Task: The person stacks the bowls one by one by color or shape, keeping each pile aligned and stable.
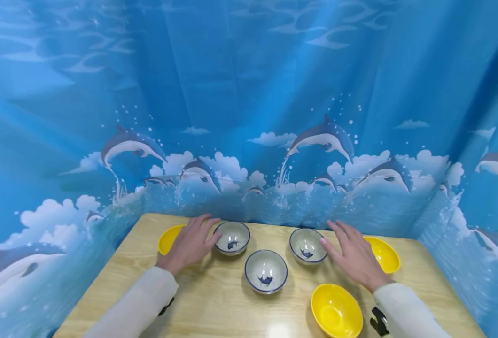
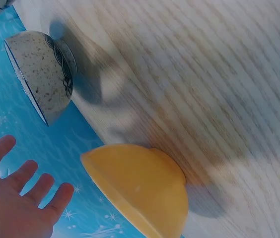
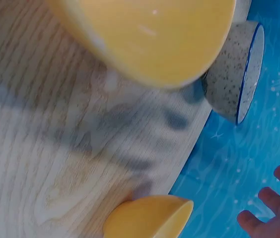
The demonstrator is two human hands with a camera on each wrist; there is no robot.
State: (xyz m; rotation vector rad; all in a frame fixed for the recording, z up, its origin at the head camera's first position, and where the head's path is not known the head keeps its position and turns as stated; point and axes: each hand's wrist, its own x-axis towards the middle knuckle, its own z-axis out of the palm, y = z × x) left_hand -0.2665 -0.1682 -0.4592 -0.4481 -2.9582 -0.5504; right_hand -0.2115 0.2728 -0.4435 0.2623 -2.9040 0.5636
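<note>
My left hand hovers with spread fingers between a yellow bowl and a grey bowl with a blue rim. In the left wrist view the hand's fingers are apart from both bowls. My right hand, fingers extended, is above the table between another blue-rimmed grey bowl and a yellow bowl, which it partly hides. The right wrist view shows those fingers touching nothing. A third grey bowl stands in the middle, with a dark blue fish-like motif inside.
Toward the front right stands a larger-looking yellow bowl, left of the right sleeve. All bowls sit upright on a pale wooden table. A blue dolphin-print curtain hangs behind the table and along its sides.
</note>
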